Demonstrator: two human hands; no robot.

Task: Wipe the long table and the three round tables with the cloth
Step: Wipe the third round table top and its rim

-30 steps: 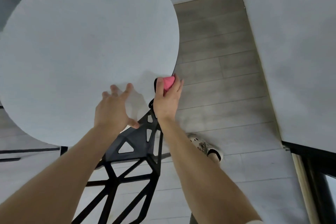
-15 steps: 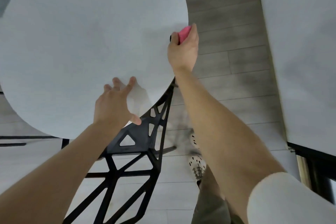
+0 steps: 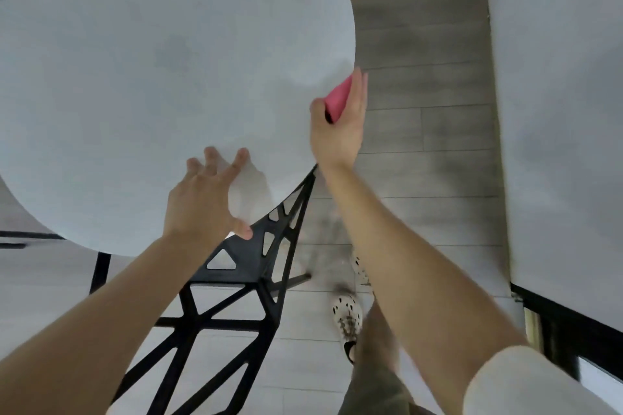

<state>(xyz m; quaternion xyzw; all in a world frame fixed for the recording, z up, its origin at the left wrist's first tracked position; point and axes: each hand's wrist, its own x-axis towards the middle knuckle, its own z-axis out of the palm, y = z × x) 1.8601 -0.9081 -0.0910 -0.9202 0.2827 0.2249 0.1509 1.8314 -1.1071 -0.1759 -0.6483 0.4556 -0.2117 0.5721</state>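
A pale grey round table (image 3: 141, 71) fills the upper left of the head view. My right hand (image 3: 340, 125) grips a folded pink cloth (image 3: 338, 98) against the table's right rim, fingers curled round it. My left hand (image 3: 202, 199) rests on the table's near edge with fingers spread and the thumb hanging over the rim. Most of the cloth is hidden inside my right hand.
A black lattice chair (image 3: 236, 280) stands under the table's near edge, below my left hand. A second white tabletop (image 3: 559, 111) runs along the right side on a black frame. Wood-look floor (image 3: 421, 77) lies between the tables; my feet (image 3: 347, 313) stand there.
My right hand slid the pink cloth along the table's right rim, away from me. The left hand stayed on the near edge. My view and body shifted right.
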